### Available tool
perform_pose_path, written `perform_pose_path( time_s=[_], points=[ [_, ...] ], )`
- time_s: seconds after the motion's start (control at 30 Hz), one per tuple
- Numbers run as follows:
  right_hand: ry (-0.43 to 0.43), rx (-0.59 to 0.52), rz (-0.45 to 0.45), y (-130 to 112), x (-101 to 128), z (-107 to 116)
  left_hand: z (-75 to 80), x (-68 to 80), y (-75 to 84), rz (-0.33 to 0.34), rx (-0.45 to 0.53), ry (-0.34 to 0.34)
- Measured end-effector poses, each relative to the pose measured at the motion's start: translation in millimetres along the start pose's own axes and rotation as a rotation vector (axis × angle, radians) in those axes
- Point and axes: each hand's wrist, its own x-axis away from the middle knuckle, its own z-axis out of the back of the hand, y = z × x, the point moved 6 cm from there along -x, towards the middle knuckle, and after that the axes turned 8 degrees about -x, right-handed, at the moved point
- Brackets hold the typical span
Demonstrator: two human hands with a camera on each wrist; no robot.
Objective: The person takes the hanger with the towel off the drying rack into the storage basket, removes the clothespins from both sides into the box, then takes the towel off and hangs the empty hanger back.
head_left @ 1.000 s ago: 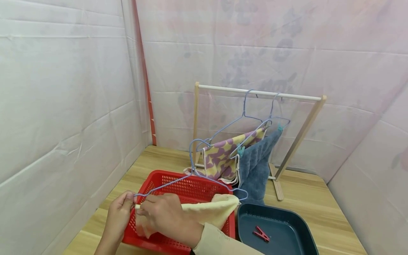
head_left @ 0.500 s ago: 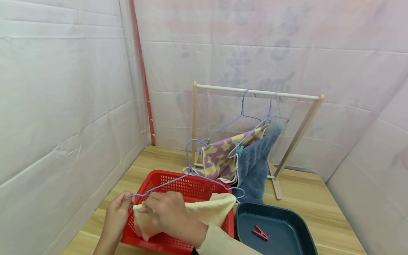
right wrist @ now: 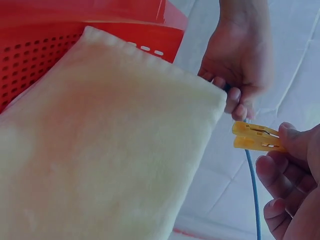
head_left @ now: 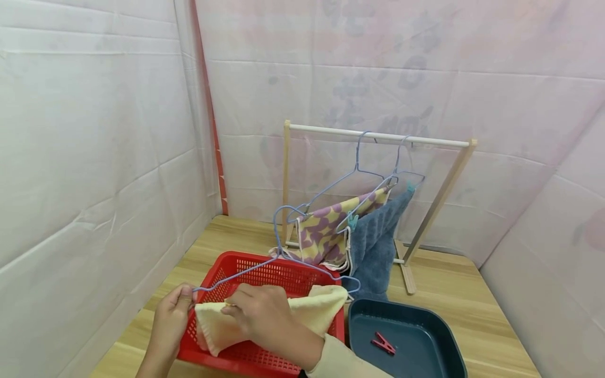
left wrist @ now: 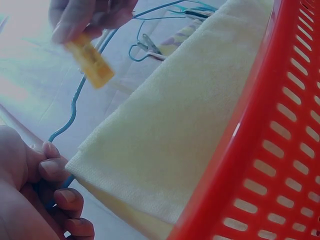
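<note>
A pale yellow towel [head_left: 283, 317] hangs folded over the bottom wire of a blue wire hanger [head_left: 279, 265] above a red basket [head_left: 264, 273]. My left hand [head_left: 177, 307] pinches the hanger's left corner together with the towel's corner [left wrist: 85, 160]. My right hand [head_left: 257, 315] holds a yellow clothespin [right wrist: 255, 137] a short way from that towel corner [right wrist: 212, 97], apart from it. In the left wrist view the clothespin [left wrist: 92, 62] is pinched by the fingertips above the hanger wire [left wrist: 75, 107].
A wooden drying rack [head_left: 378, 137] at the back carries two blue hangers, one with a purple-and-yellow cloth [head_left: 326, 231], one with a blue towel [head_left: 375, 241]. A dark blue tray [head_left: 425, 336] at the right holds a red clothespin [head_left: 383, 344]. White sheets wall in the wooden table [head_left: 449, 294].
The right hand has shifted slightly right along the towel's top edge, baring more of the left corner. The left hand keeps its grip on the hanger corner.
</note>
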Motion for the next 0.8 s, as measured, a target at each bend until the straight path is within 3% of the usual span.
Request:
perform_pose_path(
  time_s=[0.3,0.57,0.8],
  points=[
    [-0.136,-0.036,-0.208,19,30,23,1.4,-1.7,-1.8,0.022,-0.012,-0.016],
    [-0.144,-0.019,-0.273,32,47,38,2.9,-2.6,-0.2,0.008,0.016,0.009],
    [-0.214,-0.014,-0.391,46,67,51,-2.6,-2.7,2.2,0.003,0.036,-0.010]
  ],
)
